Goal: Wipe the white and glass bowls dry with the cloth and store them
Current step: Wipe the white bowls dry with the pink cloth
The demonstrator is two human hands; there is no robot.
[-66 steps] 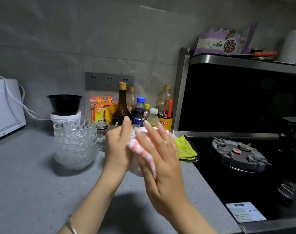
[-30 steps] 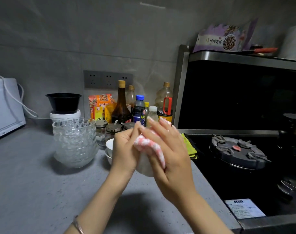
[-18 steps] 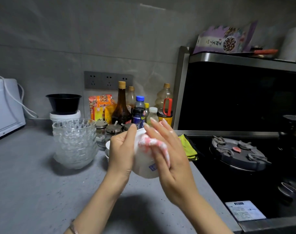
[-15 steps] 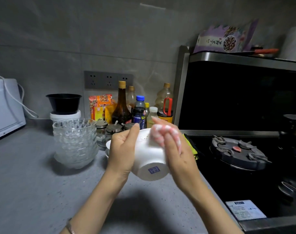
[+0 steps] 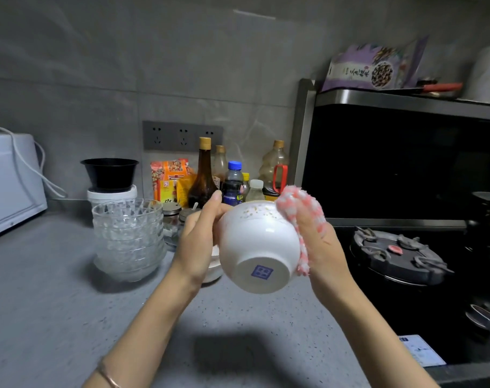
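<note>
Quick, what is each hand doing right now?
Left hand: grips the white bowl, its base facing the camera.
Right hand: holds the pink-and-white cloth against the bowl's rim and side.

A grey countertop (image 5: 56,303) is filling the lower left, with stacked glass bowls (image 5: 129,236) sitting at centre left. A white appliance (image 5: 11,177) is resting at the far left, and bottles (image 5: 232,183) are crowding the back.

Grey tiled wall (image 5: 98,65) with dark socket strip (image 5: 182,135), grey speckled countertop (image 5: 56,317), white appliance (image 5: 11,177) far left, black hob (image 5: 406,303) right, steel shelf (image 5: 378,97) above it, dim light.
</note>
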